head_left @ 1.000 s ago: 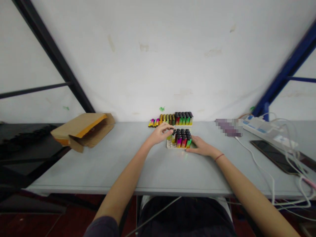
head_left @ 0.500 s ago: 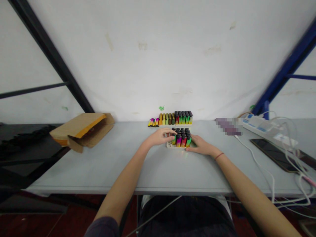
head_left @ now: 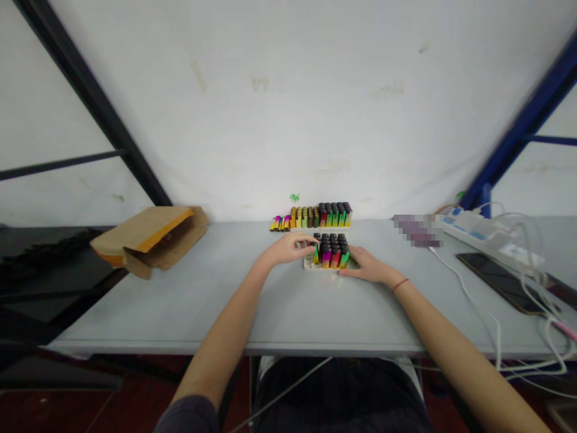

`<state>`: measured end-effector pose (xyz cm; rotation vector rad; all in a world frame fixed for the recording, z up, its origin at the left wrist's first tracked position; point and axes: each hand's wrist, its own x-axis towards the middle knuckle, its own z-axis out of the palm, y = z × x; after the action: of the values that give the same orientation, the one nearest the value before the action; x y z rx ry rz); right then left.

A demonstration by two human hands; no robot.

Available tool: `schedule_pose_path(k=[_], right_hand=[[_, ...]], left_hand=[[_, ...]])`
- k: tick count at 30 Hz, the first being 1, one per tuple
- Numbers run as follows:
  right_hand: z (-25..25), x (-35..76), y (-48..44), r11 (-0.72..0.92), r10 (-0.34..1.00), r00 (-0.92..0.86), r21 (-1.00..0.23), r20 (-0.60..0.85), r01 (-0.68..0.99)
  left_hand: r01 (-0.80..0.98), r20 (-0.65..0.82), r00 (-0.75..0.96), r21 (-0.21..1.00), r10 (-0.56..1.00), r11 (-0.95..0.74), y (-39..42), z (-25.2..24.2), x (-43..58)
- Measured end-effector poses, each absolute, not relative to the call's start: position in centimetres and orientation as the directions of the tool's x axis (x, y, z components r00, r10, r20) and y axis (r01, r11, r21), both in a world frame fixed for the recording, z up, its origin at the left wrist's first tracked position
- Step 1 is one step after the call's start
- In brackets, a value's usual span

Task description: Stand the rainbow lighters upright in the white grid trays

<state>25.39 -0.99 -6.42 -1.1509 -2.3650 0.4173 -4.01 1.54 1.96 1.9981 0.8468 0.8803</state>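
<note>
A white tray [head_left: 308,266] stands on the table in front of me, holding rows of upright lighters with black tops, among them a magenta lighter [head_left: 326,258] and a red lighter [head_left: 335,258]. My left hand [head_left: 288,248] pinches a green-yellow lighter [head_left: 316,255] over the tray's left part, where some slots show without lighters. The lighter leans slightly; how deep it sits is unclear. At the tray's right end, my right hand [head_left: 367,264] grips the side, thumb at the front corner and fingers behind the lighters, partly hidden.
Behind stand more lighters in rows [head_left: 336,214], yellow and dark ones [head_left: 305,217], and several lying flat [head_left: 280,223]. An open cardboard box [head_left: 148,234] lies left. At right are a blurred-out purple object [head_left: 417,231], a phone [head_left: 498,281], a power strip [head_left: 482,231] and white cables.
My left hand has shifted slightly left with the green-yellow lighter, which now stands a little apart from the magenta one. My right hand and the tray stay in place.
</note>
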Motion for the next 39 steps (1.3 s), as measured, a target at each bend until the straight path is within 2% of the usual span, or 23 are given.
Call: schedule_pose_path(k=[9,11,14,16,18,21,25,29,32,39], right_hand=[[-6.2,25.4,-1.0,0.59,0.803,-0.536,-0.47,0.261,0.656],[-6.2,25.5,-1.0,0.588,0.804,-0.54,-0.468,0.25,0.66],[-6.4,25.6,-1.0,0.583,0.808,-0.54,-0.465,0.238,0.667],[-6.5,25.7,-1.0,0.575,0.814,-0.532,-0.463,0.235,0.675],[-6.6,25.8,-0.9,0.569,0.818,-0.526,-0.462,0.233,0.68],[-6.6,25.7,-0.9,0.575,0.813,-0.531,-0.465,0.239,0.673],[-6.6,25.6,-1.0,0.581,0.81,-0.53,-0.469,0.251,0.665],[-6.3,25.4,-1.2,0.578,0.812,-0.533,-0.462,0.239,0.673],[-6.0,25.3,-1.4,0.578,0.811,-0.537,-0.46,0.234,0.674],[-6.6,25.5,-1.1,0.578,0.812,-0.529,-0.465,0.247,0.67]], left_hand=[[0.235,0.284,0.523,0.858,0.804,-0.456,1.9,1.2,-4.1],[0.285,0.332,0.419,0.835,0.845,-0.47,2.8,0.7,-4.7],[0.466,0.397,0.139,0.782,0.907,-0.413,4.9,-0.8,-6.8],[0.634,0.407,-0.003,0.707,0.913,-0.313,6.4,-2.1,-8.6],[0.768,0.409,-0.043,0.597,0.912,-0.231,7.5,-3.5,-10.2],[0.844,0.411,-0.041,0.501,0.911,-0.189,8.8,-5.2,-11.2],[0.876,0.436,0.125,0.374,0.891,-0.305,10.5,-6.1,-9.8],[0.921,0.28,0.241,0.236,0.929,-0.31,12.3,-5.9,-8.5],[0.942,0.213,0.234,0.191,0.949,-0.275,12.9,-5.8,-8.5],[0.964,0.183,0.178,0.167,0.967,-0.209,12.6,-5.6,-9.4]])
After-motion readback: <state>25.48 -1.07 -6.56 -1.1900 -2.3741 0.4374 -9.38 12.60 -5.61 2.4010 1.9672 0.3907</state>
